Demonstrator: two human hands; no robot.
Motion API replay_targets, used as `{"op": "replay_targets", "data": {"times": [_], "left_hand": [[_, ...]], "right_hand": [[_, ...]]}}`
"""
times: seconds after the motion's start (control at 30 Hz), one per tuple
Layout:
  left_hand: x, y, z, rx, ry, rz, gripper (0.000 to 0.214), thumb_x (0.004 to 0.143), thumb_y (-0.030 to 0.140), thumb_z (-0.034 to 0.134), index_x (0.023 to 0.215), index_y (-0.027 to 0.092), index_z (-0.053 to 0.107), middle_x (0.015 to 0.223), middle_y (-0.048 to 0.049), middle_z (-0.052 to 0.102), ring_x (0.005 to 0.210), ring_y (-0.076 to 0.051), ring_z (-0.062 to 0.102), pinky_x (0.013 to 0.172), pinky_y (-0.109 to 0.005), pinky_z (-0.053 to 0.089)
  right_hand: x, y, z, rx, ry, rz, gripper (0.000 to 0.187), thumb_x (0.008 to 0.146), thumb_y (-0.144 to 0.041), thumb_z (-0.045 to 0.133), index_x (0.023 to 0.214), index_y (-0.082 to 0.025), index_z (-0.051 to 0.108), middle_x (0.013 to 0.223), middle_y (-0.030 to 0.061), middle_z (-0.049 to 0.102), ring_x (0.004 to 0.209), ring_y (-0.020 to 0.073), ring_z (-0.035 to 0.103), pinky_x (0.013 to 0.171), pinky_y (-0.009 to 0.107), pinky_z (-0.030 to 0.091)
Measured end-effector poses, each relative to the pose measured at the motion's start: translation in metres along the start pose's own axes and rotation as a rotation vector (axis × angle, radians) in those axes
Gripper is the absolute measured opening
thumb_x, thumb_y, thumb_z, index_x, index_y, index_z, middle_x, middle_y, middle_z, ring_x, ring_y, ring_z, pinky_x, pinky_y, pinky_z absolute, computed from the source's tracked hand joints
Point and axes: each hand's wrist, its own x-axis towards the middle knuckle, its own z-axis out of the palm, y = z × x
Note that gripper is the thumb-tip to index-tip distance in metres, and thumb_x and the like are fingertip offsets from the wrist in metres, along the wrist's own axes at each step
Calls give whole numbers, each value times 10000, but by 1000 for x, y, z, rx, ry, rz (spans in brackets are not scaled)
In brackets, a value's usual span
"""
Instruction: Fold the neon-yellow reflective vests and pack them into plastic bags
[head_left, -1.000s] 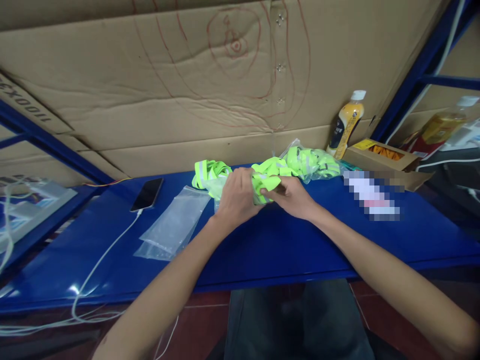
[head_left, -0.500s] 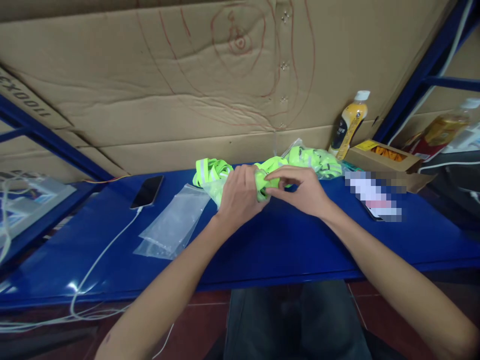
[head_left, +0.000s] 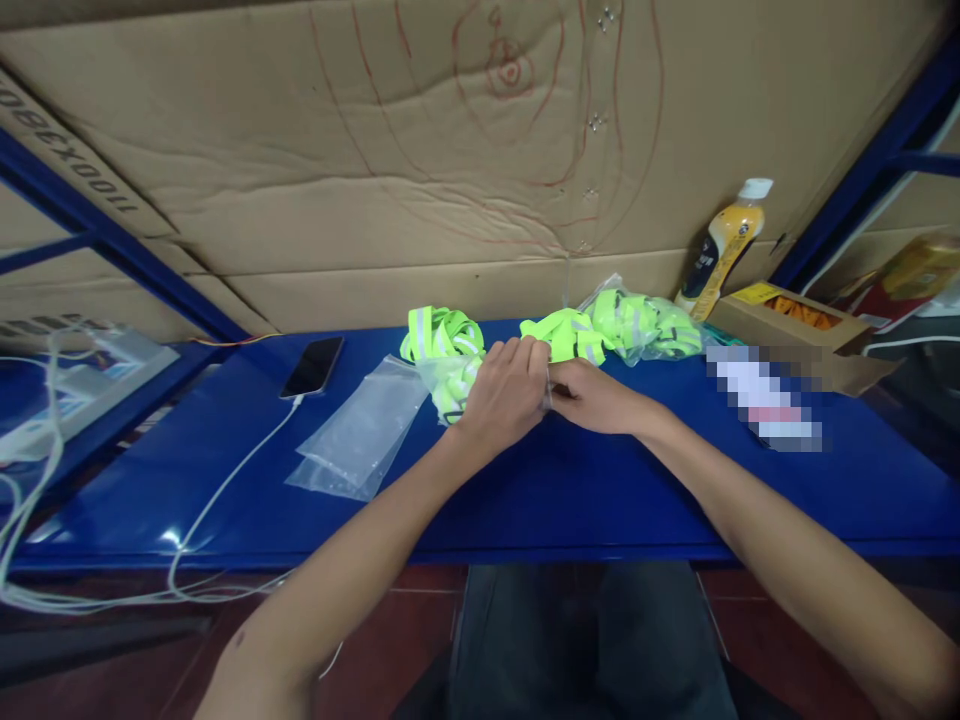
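Observation:
My left hand (head_left: 510,390) is closed over a clear plastic bag (head_left: 454,388) filled with a neon-green reflective strap; the filled end sticks out on its left. My right hand (head_left: 600,395) is closed against the left one, its fingers curled at the bag's edge. A sliver of clear plastic shows between the hands, while most fingertips are hidden. Behind the bag lies a coiled neon-green reflective strap (head_left: 442,332). Another loose strap (head_left: 566,335) is just beyond my hands, beside a second filled plastic bag (head_left: 645,325).
Flat clear bags (head_left: 364,425) and a phone (head_left: 313,367) with a white cable lie on the left of the blue shelf (head_left: 525,500). On the right are a yellow bottle (head_left: 724,250), an open cardboard box (head_left: 795,310) and a blurred-out item (head_left: 769,395). Cardboard (head_left: 420,230) stands behind.
My right hand's fingers have gone from a spread pinch at the green strap to curled in against my left hand. The strap in the bag's opening no longer shows. The view has shifted slightly.

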Motion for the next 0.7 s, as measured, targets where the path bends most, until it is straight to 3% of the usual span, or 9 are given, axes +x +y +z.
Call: {"op": "replay_targets", "data": {"times": [0.07,0.13,0.27,0.33,0.43,0.53,0.63,0.7], "left_hand": [[1,1,2,-49,-19,5,153,913,221,611,1049,161,573,1002,-156,643,945,-348,604,815,-461,467],[1,2,1,-142,-54,22,295,892,269,680,1135,146,566,1086,-169,639,1026,-368,601,862,-481,485],[2,-6,-11,-434,-75,86,886,768,334,871,1502,122,421,1419,-224,555,1328,-410,529,1070,-541,495],[2,-21,-20,-527,-29,71,1000,777,403,900,1588,158,369,1520,-226,515,1419,-404,487,1179,-567,440],[2,-53,-31,-534,1,-66,831,854,471,849,1544,172,497,1472,-202,600,1368,-387,552,1181,-576,433],[0,-76,-37,-668,-207,-196,678,817,588,864,1335,183,700,1217,-141,754,1089,-338,706,960,-453,551],[0,-76,-36,-860,-381,-221,573,726,584,933,1129,199,798,960,-87,795,856,-297,731,762,-358,547],[1,-67,-33,-989,-380,-248,466,753,545,924,1047,200,817,888,-71,794,786,-275,720,713,-341,537]], "right_hand": [[-4,7,0,186,-153,113,94,896,-155,606,964,-172,668,673,-23,647,471,93,545,477,217,410],[-6,14,6,396,-196,198,245,931,-260,632,1153,-163,670,715,-7,699,450,124,631,422,216,467],[-4,22,19,439,50,165,289,839,-205,712,1120,-137,718,679,-25,686,410,115,617,380,195,465],[-2,23,21,415,140,166,303,840,-196,714,1134,-144,764,727,-8,722,390,92,563,373,204,440],[-1,24,15,425,190,179,407,868,-316,781,1249,-174,801,651,-29,679,400,94,533,405,218,419],[-3,19,4,415,190,127,436,887,-437,807,1238,-180,831,524,-64,544,407,92,492,433,217,386],[-6,11,-6,436,184,76,430,900,-509,798,1177,-183,849,572,-44,580,442,95,516,452,233,422],[-7,6,-12,474,253,57,471,911,-590,771,1137,-184,846,681,-5,673,478,109,577,470,251,465]]}}
